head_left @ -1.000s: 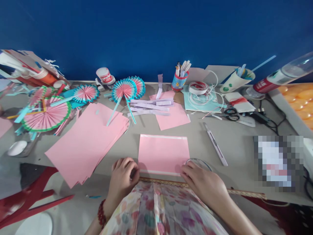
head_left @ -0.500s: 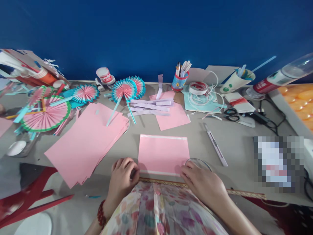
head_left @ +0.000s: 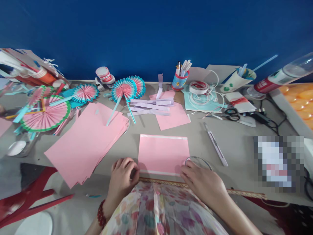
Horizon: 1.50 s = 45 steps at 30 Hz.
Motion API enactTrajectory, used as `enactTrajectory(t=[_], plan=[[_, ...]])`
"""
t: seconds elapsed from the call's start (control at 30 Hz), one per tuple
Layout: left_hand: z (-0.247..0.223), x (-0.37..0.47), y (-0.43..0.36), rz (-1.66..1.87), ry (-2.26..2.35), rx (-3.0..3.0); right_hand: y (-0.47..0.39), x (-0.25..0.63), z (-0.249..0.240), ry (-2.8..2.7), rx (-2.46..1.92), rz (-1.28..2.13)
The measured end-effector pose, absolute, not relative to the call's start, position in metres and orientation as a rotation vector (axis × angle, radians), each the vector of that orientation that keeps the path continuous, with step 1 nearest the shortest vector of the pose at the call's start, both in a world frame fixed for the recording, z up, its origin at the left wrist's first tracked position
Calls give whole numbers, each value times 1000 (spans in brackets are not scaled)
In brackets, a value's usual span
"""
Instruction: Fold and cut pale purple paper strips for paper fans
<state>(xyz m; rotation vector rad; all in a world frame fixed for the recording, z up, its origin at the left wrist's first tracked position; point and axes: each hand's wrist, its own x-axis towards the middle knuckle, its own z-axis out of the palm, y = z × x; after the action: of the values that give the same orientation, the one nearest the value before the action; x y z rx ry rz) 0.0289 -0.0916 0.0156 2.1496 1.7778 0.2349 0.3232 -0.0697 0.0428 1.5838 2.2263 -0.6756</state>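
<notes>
A pink sheet of paper (head_left: 163,153) lies flat before me, with a narrow white strip along its far edge and another along its near edge. My left hand (head_left: 125,173) rests at the sheet's near left corner, fingers curled inward; whatever the fingertips hold is hidden. At the near right corner, my right hand (head_left: 201,178) has its fingers pressed together on the sheet's edge. A thin, pale loop (head_left: 201,159) curves out beside the right hand's knuckles; its kind is unclear. To the right lies a white utility knife (head_left: 216,146).
A stack of pink sheets (head_left: 85,143) lies left. Behind are paper fans (head_left: 123,89), purple paper strips (head_left: 153,107), a pen cup (head_left: 180,80), a tape roll (head_left: 198,87) and scissors (head_left: 231,114). A bottle (head_left: 271,81) leans at the right; a wooden ruler (head_left: 246,194) lies along the near edge.
</notes>
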Motion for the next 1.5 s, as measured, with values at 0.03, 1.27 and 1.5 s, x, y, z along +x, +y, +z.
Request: enactTrajectory(t=[0.03, 1.27, 1.5], plan=[[15, 29, -92, 235, 1777, 2154, -69, 322, 44, 2220, 1582, -677], [-12, 70, -54, 120, 430, 2744, -66, 312, 55, 2201, 1572, -534], [-13, 70, -54, 168, 413, 2817, -69, 315, 57, 2092, 1602, -519]])
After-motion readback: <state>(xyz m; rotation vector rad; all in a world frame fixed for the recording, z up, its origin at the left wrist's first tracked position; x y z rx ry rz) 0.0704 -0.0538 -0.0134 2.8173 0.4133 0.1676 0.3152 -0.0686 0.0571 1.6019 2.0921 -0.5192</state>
